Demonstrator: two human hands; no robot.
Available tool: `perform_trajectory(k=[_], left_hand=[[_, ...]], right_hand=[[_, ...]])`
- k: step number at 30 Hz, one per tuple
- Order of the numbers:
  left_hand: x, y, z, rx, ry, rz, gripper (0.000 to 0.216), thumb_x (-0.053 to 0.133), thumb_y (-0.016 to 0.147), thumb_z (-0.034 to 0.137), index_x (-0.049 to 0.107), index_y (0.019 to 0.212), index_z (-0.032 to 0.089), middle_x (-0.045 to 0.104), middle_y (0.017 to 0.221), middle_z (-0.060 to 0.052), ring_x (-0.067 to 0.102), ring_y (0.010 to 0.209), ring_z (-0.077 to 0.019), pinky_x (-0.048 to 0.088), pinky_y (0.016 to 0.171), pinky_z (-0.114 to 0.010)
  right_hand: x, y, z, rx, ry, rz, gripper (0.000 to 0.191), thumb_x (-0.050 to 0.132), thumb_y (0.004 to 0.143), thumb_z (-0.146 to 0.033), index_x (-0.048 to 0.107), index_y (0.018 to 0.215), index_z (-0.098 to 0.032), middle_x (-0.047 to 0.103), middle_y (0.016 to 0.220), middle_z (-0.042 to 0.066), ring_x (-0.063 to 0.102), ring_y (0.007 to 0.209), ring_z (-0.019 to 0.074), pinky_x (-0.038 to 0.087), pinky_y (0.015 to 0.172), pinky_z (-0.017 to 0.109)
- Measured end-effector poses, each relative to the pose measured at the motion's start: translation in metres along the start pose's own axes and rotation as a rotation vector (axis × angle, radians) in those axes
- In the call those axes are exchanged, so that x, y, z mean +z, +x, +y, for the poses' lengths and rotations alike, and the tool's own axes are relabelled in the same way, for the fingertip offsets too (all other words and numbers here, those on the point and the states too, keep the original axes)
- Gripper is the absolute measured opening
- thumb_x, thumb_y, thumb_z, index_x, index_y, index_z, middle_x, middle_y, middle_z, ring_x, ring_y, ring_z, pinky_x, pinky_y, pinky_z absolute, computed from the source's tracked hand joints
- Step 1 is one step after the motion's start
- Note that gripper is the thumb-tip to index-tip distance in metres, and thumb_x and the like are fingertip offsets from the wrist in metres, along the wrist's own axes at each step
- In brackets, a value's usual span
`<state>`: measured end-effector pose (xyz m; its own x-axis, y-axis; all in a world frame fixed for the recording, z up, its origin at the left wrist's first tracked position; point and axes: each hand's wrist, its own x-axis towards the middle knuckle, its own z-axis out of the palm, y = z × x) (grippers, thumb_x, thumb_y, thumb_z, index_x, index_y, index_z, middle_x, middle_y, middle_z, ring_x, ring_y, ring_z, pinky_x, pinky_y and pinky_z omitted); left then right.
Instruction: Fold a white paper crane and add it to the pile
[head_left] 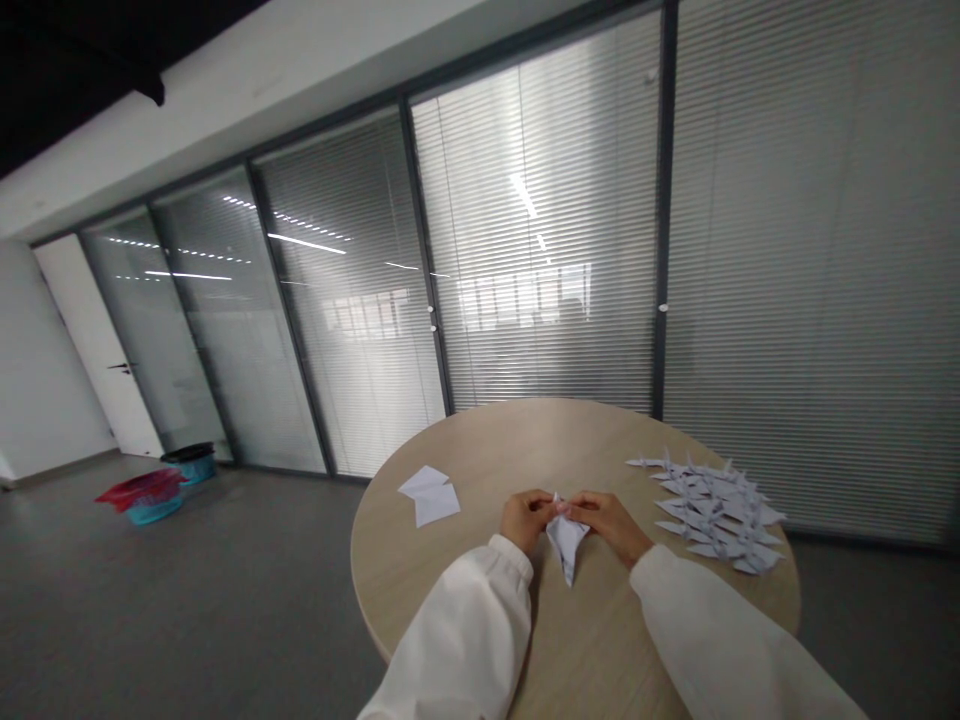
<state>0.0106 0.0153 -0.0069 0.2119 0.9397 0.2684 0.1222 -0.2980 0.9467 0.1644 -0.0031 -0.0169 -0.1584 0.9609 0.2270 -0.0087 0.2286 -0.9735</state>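
A partly folded piece of white paper (568, 546) is between my two hands over the middle of the round table (480, 630). Its long point faces me, and a small tip shows above my fingers. My left hand (527, 518) pinches its upper left side. From the other side, my right hand (606, 518) grips its upper right edge, fingers closed and close to the left ones. My fingertips partly cover the upper folds. To the right lie several folded paper cranes (720, 510), grouped in rows. White paper sheets (431, 496) lie on the left of the table.
Glass partitions with blinds (540, 240) stand just beyond the table. On the floor at the left are a blue bin with a red liner (154, 500) and a blue bin with a black liner (196, 464). A white door (101, 345) is farther back.
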Motion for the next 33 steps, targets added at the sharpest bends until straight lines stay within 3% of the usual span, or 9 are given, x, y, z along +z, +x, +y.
perform_trajectory(k=[7,13,16,24,33], left_hand=[[0.0,0.001,0.002,-0.005,-0.004,0.127,0.029,0.06,0.064,0.042,0.056,0.062,0.013,0.052,0.05,0.001,0.047,0.044,-0.0095,0.037,0.043,-0.019],[-0.006,0.002,0.002,0.058,0.042,0.336,0.027,0.053,0.071,0.044,0.048,0.068,0.018,0.051,0.05,0.004,0.047,0.041,-0.0088,0.038,0.04,-0.018],[-0.01,0.004,-0.001,0.103,0.035,0.399,0.029,0.052,0.071,0.047,0.048,0.069,0.018,0.049,0.048,0.005,0.047,0.041,-0.009,0.038,0.041,-0.018],[-0.008,0.005,-0.001,0.144,-0.044,0.399,0.035,0.053,0.067,0.051,0.046,0.068,0.017,0.04,0.041,0.008,0.039,0.037,-0.0062,0.035,0.038,-0.016],[-0.008,0.005,0.001,0.062,-0.18,0.428,0.038,0.057,0.063,0.053,0.044,0.069,0.018,0.051,0.046,0.005,0.049,0.039,-0.0088,0.044,0.041,-0.02]], right_hand=[[0.003,-0.001,-0.001,0.019,0.09,-0.033,0.033,0.061,0.065,-0.045,0.062,0.077,-0.014,0.063,0.066,0.002,0.058,0.059,0.0152,0.046,0.057,0.027],[0.01,-0.006,-0.007,0.091,0.242,-0.239,0.036,0.055,0.072,-0.048,0.059,0.084,-0.015,0.063,0.07,0.003,0.061,0.063,0.0161,0.047,0.059,0.028],[0.01,-0.008,-0.006,0.102,0.206,-0.275,0.036,0.059,0.071,-0.045,0.058,0.089,-0.014,0.065,0.077,0.007,0.062,0.068,0.0171,0.048,0.063,0.029],[0.006,-0.003,0.004,0.104,0.131,-0.248,0.037,0.067,0.063,-0.042,0.061,0.08,-0.01,0.067,0.078,0.011,0.063,0.067,0.0183,0.048,0.067,0.032],[0.007,-0.002,0.002,0.041,0.092,-0.208,0.044,0.064,0.062,-0.051,0.062,0.08,-0.011,0.066,0.076,0.009,0.061,0.062,0.0157,0.047,0.061,0.028]])
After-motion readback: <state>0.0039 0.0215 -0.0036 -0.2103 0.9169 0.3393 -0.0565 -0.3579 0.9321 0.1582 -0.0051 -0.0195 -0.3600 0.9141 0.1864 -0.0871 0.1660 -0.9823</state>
